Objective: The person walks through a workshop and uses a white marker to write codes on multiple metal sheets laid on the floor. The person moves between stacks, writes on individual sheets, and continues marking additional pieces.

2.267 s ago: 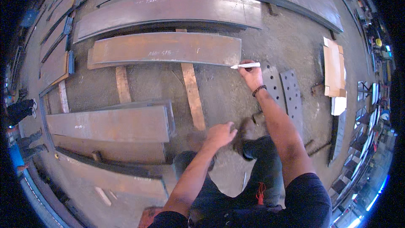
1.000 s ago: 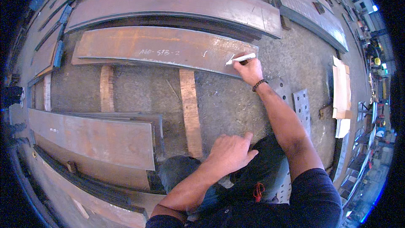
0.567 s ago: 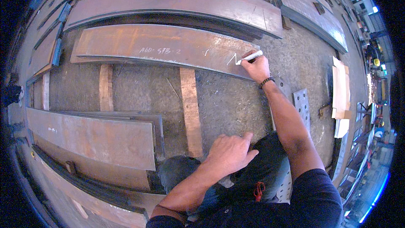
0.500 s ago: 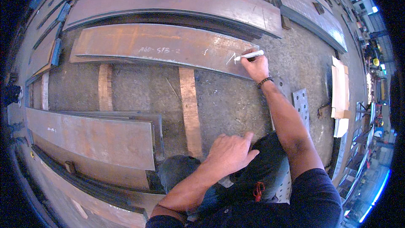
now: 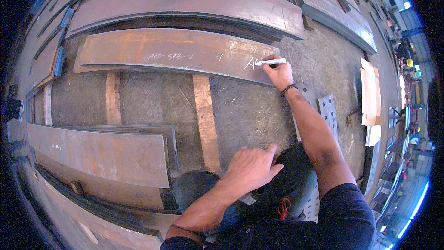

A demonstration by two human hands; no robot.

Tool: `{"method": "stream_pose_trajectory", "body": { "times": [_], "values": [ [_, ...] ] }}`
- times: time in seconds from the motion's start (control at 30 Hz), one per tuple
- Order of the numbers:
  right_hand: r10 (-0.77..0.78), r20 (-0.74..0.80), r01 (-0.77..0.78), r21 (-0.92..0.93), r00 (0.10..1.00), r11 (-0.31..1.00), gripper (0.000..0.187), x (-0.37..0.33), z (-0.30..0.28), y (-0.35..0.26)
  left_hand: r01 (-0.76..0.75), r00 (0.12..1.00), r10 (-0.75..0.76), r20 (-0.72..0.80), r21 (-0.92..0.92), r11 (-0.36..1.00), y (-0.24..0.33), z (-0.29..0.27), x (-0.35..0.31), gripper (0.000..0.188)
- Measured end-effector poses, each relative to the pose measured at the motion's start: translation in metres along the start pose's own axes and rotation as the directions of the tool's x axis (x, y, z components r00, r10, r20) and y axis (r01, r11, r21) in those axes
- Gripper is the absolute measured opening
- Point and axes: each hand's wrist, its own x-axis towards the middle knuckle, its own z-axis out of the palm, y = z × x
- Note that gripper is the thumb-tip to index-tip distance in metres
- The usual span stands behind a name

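My right hand (image 5: 280,73) pinches a white paint marker (image 5: 276,61) near the right end of a rusty brown steel plate (image 5: 138,44). The marker's tip is hidden behind my fingers, just right of fresh white strokes on the plate. Older white handwriting lies further left on the same surface. Over my knees, my left hand (image 5: 252,169) hangs with its thumb and a finger spread apart, holding nothing; its other fingers are partly hidden. Other steel plates lie behind the marked one, and a stack of plates (image 5: 99,153) sits at the lower left.
Wooden strips (image 5: 206,120) lie on the concrete floor between the plates. To the right are a perforated metal strip (image 5: 327,113), cardboard pieces (image 5: 371,93) and further steel plates (image 5: 340,16) at the back. A red cord (image 5: 284,208) hangs at my lap.
Another white stroke has appeared beside the first letter on the plate, under my right hand. My left hand stays where it was. The view has shifted slightly.
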Motion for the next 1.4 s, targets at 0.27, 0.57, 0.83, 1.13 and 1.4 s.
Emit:
{"method": "stream_pose_trajectory", "body": {
  "times": [0.27,0.57,0.83,1.13,1.4],
  "values": [
    [-0.012,-0.001,0.012,0.039,1.0,0.999,0.024,-0.003,-0.004,0.0,-0.016,1.0,0.016,-0.021,0.012,1.0,0.003,0.004,0.002,0.055],
    [0.049,-0.012,-0.049,-0.015,0.999,0.999,0.026,0.001,-0.018,0.003,0.001,1.0,-0.001,-0.002,0.027,1.0,0.004,0.001,0.003,0.057],
    [0.028,-0.076,-0.025,0.031,0.997,0.999,0.025,0.001,-0.014,0.001,0.011,1.0,-0.011,0.017,0.02,1.0,0.004,0.002,0.004,0.058],
    [0.049,-0.192,-0.048,0.009,0.98,0.999,0.022,0.007,-0.033,0.0,0.026,0.998,-0.027,0.057,0.018,1.0,0.007,0.001,0.005,0.05],
    [0.047,-0.279,0.015,0.217,0.959,0.976,0.022,0.025,-0.027,0.014,0.018,0.999,-0.016,-0.034,0.041,0.999,-0.001,0.003,0.012,0.051]
  ]
}}
